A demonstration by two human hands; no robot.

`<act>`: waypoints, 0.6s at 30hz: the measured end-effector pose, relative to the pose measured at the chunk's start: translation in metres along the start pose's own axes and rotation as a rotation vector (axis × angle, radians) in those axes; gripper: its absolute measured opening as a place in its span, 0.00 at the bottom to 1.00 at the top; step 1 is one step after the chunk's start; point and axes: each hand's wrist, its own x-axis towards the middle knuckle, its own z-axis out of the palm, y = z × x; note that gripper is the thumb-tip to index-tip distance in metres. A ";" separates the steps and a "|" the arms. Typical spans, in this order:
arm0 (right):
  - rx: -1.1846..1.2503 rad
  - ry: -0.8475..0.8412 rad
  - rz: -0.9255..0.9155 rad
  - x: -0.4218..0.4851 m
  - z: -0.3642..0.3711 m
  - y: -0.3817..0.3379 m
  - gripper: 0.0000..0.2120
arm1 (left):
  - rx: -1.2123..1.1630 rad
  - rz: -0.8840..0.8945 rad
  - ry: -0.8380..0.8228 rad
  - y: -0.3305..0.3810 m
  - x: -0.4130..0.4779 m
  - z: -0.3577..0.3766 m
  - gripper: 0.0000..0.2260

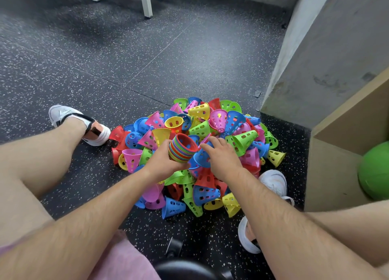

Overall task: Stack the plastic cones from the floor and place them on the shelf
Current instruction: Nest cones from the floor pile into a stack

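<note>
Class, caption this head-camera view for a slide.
Left hand grips nested cone stack; right hand reaches for a blue cone in the pile.

The person is wearing pink shorts (117,258) at six o'clock, a black-trimmed white left trainer (61,114) at nine, seemingly a matching right trainer (273,180) at four; left hand (160,161) and right hand (223,157) are going bare.

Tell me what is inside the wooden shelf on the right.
A green ball lies inside the shelf; nothing else shows there. Anything behind the ball or past the frame edge is hidden.
</note>
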 end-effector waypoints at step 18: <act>0.772 0.452 0.273 0.013 -0.030 -0.004 0.23 | -0.033 -0.030 0.060 -0.001 0.003 -0.012 0.29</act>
